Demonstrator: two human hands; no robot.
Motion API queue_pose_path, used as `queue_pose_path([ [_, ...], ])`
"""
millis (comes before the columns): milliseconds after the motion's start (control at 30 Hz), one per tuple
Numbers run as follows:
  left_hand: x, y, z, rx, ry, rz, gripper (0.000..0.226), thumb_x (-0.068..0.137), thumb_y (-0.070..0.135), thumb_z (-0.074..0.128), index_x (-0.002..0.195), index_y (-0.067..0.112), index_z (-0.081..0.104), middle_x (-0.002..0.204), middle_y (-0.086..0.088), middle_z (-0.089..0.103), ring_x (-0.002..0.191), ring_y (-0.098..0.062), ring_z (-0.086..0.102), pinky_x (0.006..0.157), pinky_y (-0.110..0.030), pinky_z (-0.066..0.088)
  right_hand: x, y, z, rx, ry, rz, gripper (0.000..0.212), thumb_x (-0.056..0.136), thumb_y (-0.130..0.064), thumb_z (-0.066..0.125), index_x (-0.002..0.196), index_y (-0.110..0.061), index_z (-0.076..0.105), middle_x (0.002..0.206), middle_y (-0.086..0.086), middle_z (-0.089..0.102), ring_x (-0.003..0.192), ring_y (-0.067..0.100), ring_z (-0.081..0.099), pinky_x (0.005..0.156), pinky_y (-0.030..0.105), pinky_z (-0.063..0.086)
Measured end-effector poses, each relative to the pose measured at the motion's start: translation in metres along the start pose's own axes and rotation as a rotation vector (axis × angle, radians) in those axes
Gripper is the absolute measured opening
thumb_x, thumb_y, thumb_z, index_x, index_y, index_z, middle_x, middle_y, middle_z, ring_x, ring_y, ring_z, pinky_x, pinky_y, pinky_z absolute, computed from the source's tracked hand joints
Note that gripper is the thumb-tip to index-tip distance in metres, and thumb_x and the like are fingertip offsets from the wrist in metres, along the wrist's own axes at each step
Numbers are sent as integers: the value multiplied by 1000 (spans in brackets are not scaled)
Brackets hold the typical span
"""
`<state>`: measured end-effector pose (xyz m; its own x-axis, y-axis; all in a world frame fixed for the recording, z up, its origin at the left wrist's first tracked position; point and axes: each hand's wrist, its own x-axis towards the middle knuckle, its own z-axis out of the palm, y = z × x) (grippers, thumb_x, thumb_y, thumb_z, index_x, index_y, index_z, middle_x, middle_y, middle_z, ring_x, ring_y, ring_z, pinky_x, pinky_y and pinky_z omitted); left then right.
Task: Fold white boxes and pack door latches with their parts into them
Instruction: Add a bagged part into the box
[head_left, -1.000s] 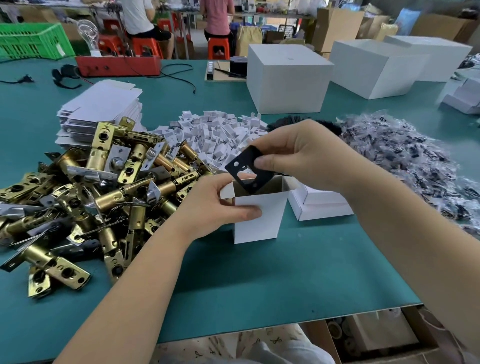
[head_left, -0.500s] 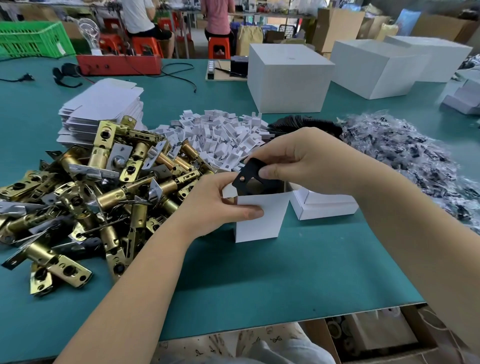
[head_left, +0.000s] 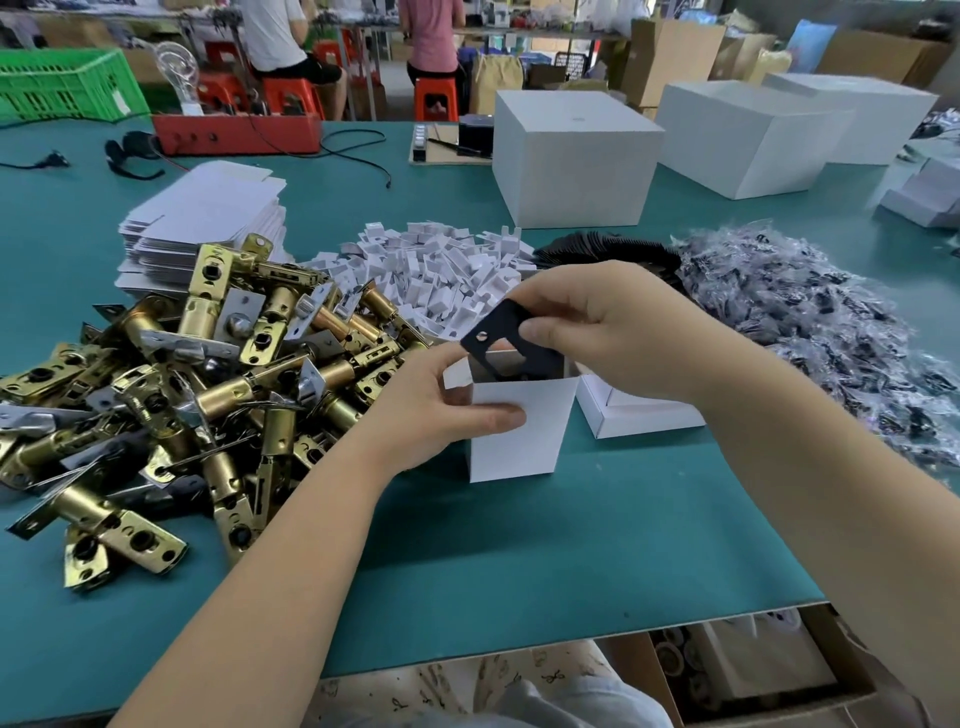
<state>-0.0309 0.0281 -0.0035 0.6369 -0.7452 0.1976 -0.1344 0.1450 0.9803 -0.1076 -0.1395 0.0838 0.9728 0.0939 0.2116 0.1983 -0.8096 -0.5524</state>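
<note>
I am gripping the small white box (head_left: 519, 431) with my left hand (head_left: 436, 410), thumb lying across its near face and the other fingers curled behind its left side. The box is standing upright on the green table (head_left: 519, 561), its top open and its flaps sticking up. My right hand (head_left: 608, 332) is pinching a black plate (head_left: 506, 338) between thumb and fingers; the plate is sitting tilted over the open mouth of the box, its lower part already dipping inside, one round hole showing near its upper left corner.

To the left, the heap of brass door latches (head_left: 208, 374) is lying loose on the table, reaching right up against my left wrist. Beyond it, at the far left, a stack of flat box blanks (head_left: 208, 213) is resting. In the middle, just behind my hands, a pile of small white card inserts (head_left: 441, 265) is spreading out, with a fanned row of black plates (head_left: 613, 249) beside it on the right. Further right, a mound of clear bags of parts (head_left: 810, 322) is covering the table. Just right of the box I am holding, touching or nearly touching it, a folded white box (head_left: 639, 415) is lying flat. Large white cartons (head_left: 571, 161) are standing at the far side.
</note>
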Motion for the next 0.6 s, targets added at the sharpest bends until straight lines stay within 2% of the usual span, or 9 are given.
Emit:
queue_pose_path([
  [100,2,0,-3,29,36,-38,33,73,18,83,94,41,74,89,11,75,82,-4,71,66,-15,53,0,9,-6,105,46,44,27,93,-9,57,92,-36,64,86,-10,69,77,6,62,71,26,48],
  [200,5,-5,0,34,148,-102,21,74,28,78,93,33,71,95,6,76,86,-9,72,70,-23,57,10,16,-8,43,-1,111,22,95,-13,57,107,-29,68,93,-9,70,84,13,64,76,30,51],
  [233,5,-7,1,31,167,-119,23,74,30,77,95,31,70,96,6,76,86,-10,72,71,-24,57,14,17,-7,2,-48,119,24,95,-16,57,114,-27,67,92,-14,68,84,5,63,76,22,48],
  [300,5,-8,2,43,160,-130,26,74,32,77,98,30,69,96,8,76,86,-9,72,71,-24,57,19,12,-6,-70,-144,99,24,94,-17,58,114,-27,68,82,-24,61,70,-12,55,64,5,38],
  [367,4,-5,0,52,128,-127,23,74,33,77,95,36,70,93,9,75,85,-8,71,69,-22,57,22,7,-5,-149,-196,69,23,93,-18,59,111,-26,70,77,-25,59,65,-17,51,58,1,36],
  [467,3,-4,-2,61,93,-114,25,71,33,79,91,44,70,94,9,75,89,-9,71,75,-25,58,22,0,-8,-207,-219,22,24,93,-15,59,108,-27,73,68,-31,58,64,-20,50,57,-1,35],
  [600,4,-4,-2,47,67,-87,29,66,39,81,93,44,71,97,6,76,92,-10,71,79,-25,58,19,-6,-6,-247,-224,-6,27,94,-14,57,111,-29,72,86,-24,65,73,-14,52,65,5,39],
])
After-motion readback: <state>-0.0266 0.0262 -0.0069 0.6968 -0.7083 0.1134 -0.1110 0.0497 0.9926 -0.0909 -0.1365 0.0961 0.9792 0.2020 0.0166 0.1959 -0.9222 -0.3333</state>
